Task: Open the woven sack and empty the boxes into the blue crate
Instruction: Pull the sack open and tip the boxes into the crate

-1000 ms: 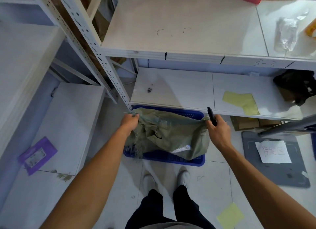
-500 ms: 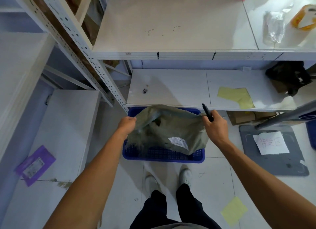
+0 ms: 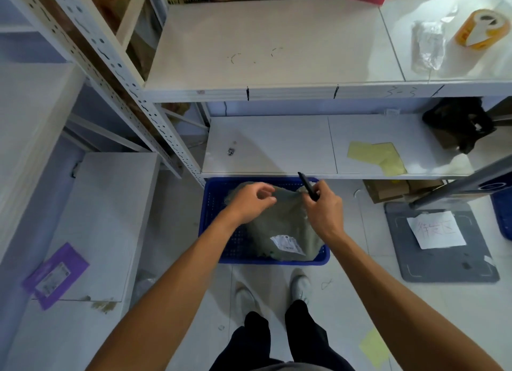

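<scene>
The grey-green woven sack (image 3: 282, 221) lies slumped in the blue crate (image 3: 213, 204) on the floor, a white label (image 3: 286, 244) on its near side. No boxes show; whatever the sack holds is hidden. My left hand (image 3: 250, 201) hovers at the sack's top edge with fingers curled and apart, nothing clearly pinched. My right hand (image 3: 322, 204) is at the same top edge just to the right, closed around a black pen (image 3: 307, 185) that points up and away; whether it also pinches the fabric is unclear.
The crate sits half under a white lower shelf (image 3: 268, 146) holding yellow papers (image 3: 374, 156). A cardboard box (image 3: 385, 189) and a grey mat (image 3: 440, 265) lie to the right. A purple envelope (image 3: 54, 273) rests on the left shelf. My shoes (image 3: 300, 282) stand just before the crate.
The sack, held up stretched between both hands, has come down into the crate. My left hand left its corner and moved right toward the right hand at the sack's top.
</scene>
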Motion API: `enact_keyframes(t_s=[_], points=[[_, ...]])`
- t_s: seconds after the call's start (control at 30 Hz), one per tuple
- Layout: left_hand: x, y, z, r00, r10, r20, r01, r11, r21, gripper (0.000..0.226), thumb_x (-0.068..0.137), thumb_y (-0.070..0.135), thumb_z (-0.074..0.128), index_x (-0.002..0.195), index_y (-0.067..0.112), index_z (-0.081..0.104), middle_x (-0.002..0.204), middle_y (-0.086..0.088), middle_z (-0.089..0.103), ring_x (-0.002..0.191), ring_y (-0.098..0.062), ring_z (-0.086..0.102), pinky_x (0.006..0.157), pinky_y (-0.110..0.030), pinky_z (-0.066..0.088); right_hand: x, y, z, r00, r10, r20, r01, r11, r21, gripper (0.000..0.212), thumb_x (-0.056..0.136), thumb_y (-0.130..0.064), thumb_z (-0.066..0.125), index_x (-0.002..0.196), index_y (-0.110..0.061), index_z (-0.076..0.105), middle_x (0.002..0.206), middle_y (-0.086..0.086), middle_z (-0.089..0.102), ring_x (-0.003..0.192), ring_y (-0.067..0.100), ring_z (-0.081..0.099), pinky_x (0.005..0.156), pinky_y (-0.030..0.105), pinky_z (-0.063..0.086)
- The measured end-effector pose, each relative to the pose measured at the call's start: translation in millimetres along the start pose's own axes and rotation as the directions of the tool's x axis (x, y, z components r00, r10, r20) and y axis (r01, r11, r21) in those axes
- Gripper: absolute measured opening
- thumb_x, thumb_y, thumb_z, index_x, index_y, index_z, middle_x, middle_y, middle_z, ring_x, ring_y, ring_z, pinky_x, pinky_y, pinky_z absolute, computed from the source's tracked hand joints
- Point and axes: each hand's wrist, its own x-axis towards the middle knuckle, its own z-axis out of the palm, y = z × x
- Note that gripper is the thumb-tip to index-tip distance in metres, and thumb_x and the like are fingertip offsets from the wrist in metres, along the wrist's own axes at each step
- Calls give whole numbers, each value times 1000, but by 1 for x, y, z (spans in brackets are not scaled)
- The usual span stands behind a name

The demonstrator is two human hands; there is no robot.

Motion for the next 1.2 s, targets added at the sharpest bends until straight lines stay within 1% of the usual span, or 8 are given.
enact_keyframes(t_s=[0.17,0.33,0.47,0.63,0.83,0.9,1.07,1.2], points=[[-3,23,37,994,89,70,-97,987,127,76,78,36,81,145,28,47,136,-1,62,120,-19,61,103,-41,51,-11,-15,4,1000,7,20,-8,998,58,14,92,-29,66,89,-16,62,71,-6,62,64,10,61,51,19,39],[-1,31,49,987,139,-86,-120,973,197,4,94,20,60,96,17,63,85,-3,69,89,-29,69,67,-33,46,-16,-28,0,995,-60,79,50,990,129,16,88,-22,72,83,-15,58,68,-7,58,59,1,52,48,9,38],[1,36,33,987,112,-115,-100,989,109,16,95,20,57,93,19,72,82,3,73,75,-17,68,70,-44,59,-16,-22,-8,984,-119,134,96,981,168,23,89,-24,72,109,-20,62,87,-13,67,78,-3,63,59,8,43],[1,45,20,995,96,-38,-94,995,46,21,96,20,57,105,33,72,94,10,73,89,-13,68,82,-40,58,-29,-10,3,984,-159,-86,171,973,157,46,89,-18,72,127,-19,48,92,-13,64,71,-1,62,55,6,41],[-17,44,-2,997,57,-52,-72,939,-336,25,102,14,56,105,35,71,106,10,73,101,-9,67,88,-27,53,-23,2,15,990,-138,37,137,990,27,69,90,-26,69,151,-22,38,128,-12,61,108,10,61,87,33,52],[-22,40,-8,999,26,-48,-47,861,-507,27,102,13,56,103,32,74,103,6,75,101,-16,67,89,-33,54,-22,7,19,988,-152,40,153,988,-31,66,91,-36,69,150,-20,42,134,-3,61,116,17,61,93,39,52],[-30,38,-23,1000,15,-24,-28,654,-756,27,102,5,47,114,15,70,103,-3,74,91,-17,66,78,-30,53,-21,12,29,986,-136,98,145,985,-93,77,88,-52,68,152,-23,38,144,1,54,117,23,62,88,43,55],[-40,43,-35,996,82,29,-26,593,-805,33,99,7,40,112,9,70,108,-7,73,102,-19,67,90,-33,52,-14,4,25,984,-178,-24,174,978,-112,85,88,-47,71,156,-16,29,151,5,48,119,31,60,89,47,52]])
